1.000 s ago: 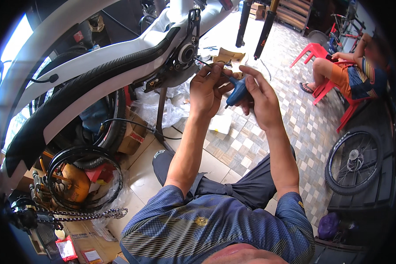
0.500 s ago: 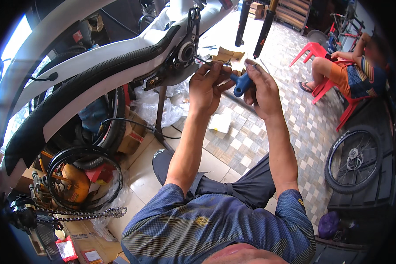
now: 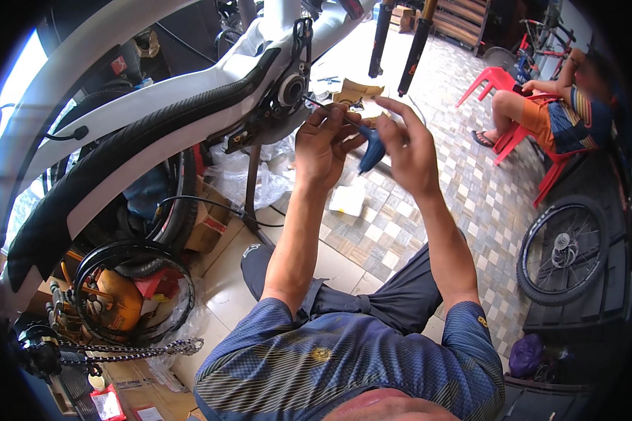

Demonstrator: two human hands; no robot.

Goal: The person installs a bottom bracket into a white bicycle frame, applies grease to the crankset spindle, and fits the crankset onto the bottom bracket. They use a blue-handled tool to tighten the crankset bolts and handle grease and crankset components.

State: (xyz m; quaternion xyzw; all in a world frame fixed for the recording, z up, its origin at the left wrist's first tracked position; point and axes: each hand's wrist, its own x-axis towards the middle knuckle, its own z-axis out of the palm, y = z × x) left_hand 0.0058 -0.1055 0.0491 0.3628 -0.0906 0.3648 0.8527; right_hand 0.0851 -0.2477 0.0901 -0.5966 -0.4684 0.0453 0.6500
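Right hand [image 3: 414,156] has spread its fingers since the last frame, and the handle of the blue T-handle tool [image 3: 372,151] has turned and sits slightly lower. Left hand [image 3: 317,151] pinches the tool's thin dark shaft between thumb and fingers, likely to keep it aligned while the handle rotates. Right fingers are loose around the handle, probably giving it room to spin; can't tell if they touch. Shaft runs toward 10 o'clock, its end by the round hub shell [image 3: 291,90] at 11 o'clock from left hand; can't tell if the tip is seated. White bike frame [image 3: 189,88] carries that shell and spans 9 to 12, raised, presumably for working height. Clear plastic wrap [image 3: 270,179] at 8, behind the stand leg [image 3: 253,175]. From right hand: loose wheel [image 3: 562,249] at 4, seated person [image 3: 534,121] between 2 and 3.
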